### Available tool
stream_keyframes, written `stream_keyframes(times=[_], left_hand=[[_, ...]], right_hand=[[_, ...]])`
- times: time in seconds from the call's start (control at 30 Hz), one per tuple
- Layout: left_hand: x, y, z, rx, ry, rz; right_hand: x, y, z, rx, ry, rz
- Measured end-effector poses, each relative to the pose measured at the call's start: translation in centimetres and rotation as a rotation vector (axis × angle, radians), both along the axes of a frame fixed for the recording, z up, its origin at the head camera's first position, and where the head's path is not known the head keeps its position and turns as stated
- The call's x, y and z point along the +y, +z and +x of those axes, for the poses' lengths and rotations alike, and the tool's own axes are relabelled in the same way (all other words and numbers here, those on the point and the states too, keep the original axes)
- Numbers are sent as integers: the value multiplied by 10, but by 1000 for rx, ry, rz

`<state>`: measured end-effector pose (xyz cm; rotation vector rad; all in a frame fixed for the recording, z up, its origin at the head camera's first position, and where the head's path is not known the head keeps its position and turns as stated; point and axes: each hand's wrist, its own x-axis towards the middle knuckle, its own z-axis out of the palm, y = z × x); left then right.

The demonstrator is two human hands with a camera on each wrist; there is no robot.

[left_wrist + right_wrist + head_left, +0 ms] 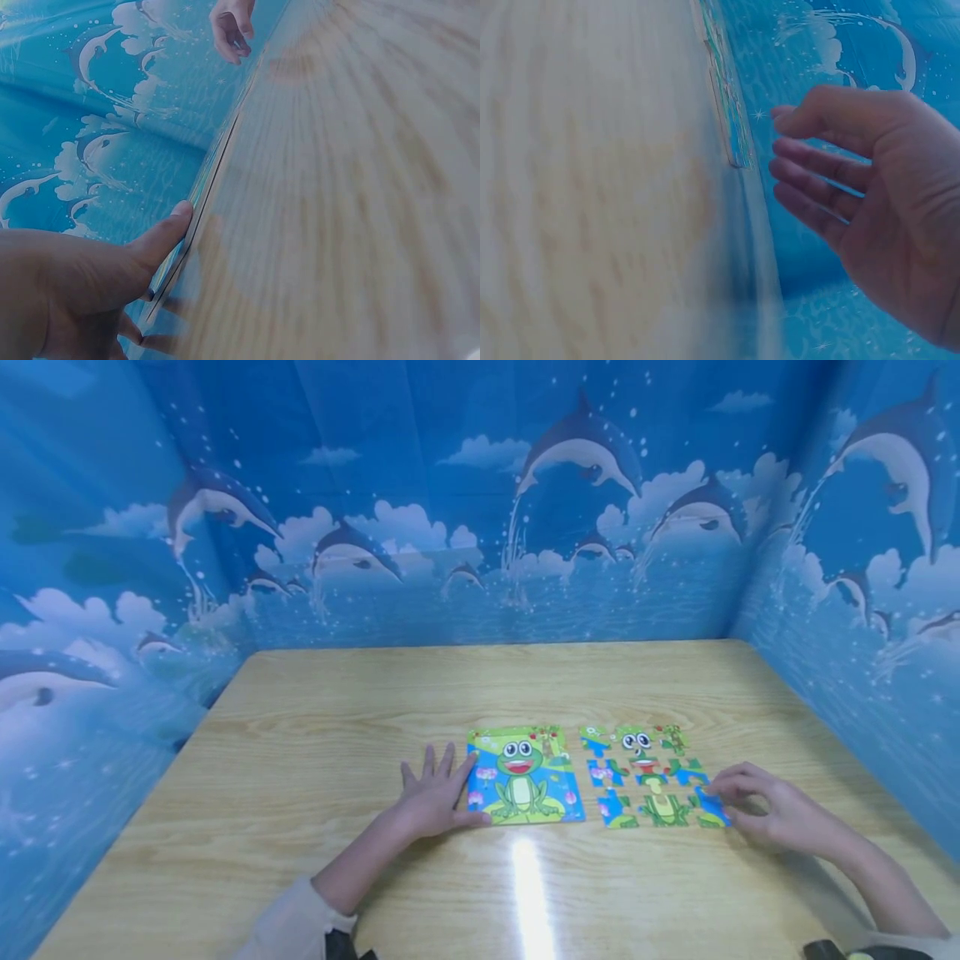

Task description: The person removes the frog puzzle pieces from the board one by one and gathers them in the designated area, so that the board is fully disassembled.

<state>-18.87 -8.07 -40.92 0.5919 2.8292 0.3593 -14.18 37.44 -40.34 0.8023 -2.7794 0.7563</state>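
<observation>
A square picture board [521, 777] with a green frog lies flat on the table. My left hand [431, 802] rests at its left side with fingers spread, the thumb right at the near left corner. To the right of the board lie several loose frog puzzle pieces [663, 810], set out in rows with small gaps. My right hand [780, 814] hovers beside the near right corner piece [711, 810], its fingers loosely bent. In the right wrist view nothing sits between thumb and fingers, and the pieces [731, 112] appear edge-on to the left of that hand.
The wood-grain table [337, 710] is bounded at the back and sides by blue curtains [450, 485] printed with dolphins and clouds. A bright light reflection runs down the table's near middle, below the frog board.
</observation>
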Motion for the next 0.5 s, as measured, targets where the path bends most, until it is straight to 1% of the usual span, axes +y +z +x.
stream_keyframes(times=[0.1,0.3,0.37,0.5], left_hand=[[0,-1,-1,1,3,12],[-2,-2,-1,-8,8,42],[-4,-1,-1,-19,11,50],[-5,5,-5,-59,25,74]], right_hand=[[-4,7,-3,5,-18,32],[-19,21,-12,-31,12,16],[-26,27,-17,-43,26,17],[-44,40,-32,-26,63,20]])
